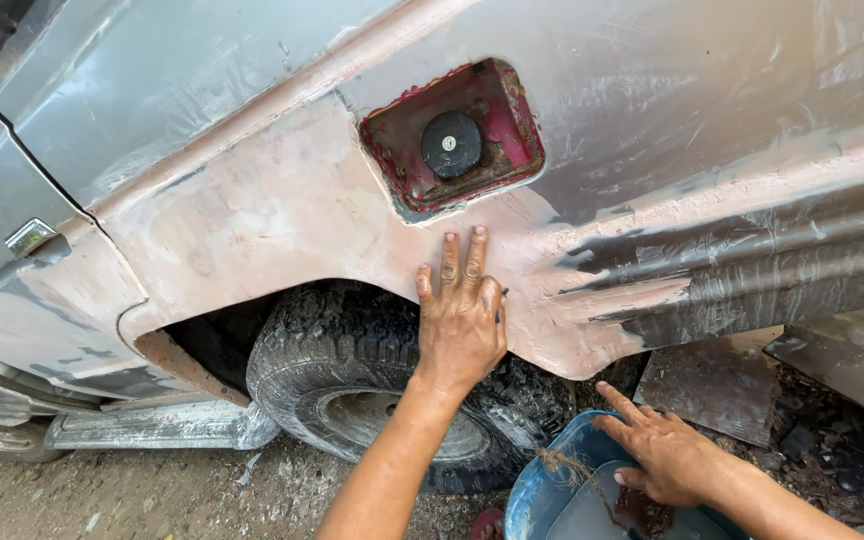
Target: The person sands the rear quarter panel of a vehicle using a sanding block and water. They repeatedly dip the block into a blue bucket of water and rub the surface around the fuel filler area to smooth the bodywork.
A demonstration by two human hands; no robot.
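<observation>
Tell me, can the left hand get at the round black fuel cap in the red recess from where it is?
Probably yes: the left hand lies flat on the panel just below the round black fuel cap, with nothing between.

the car's rear quarter panel [282,215] is sanded to dull grey metal with broad pinkish body filler above the wheel arch, and the left hand presses flat on it. a blue plastic bucket [532,495] stands on the ground just beside the tyre, the right hand resting in it.

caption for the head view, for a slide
Left hand flat on sanded pink-filler car body panel; right hand on blue plastic tub.
</observation>
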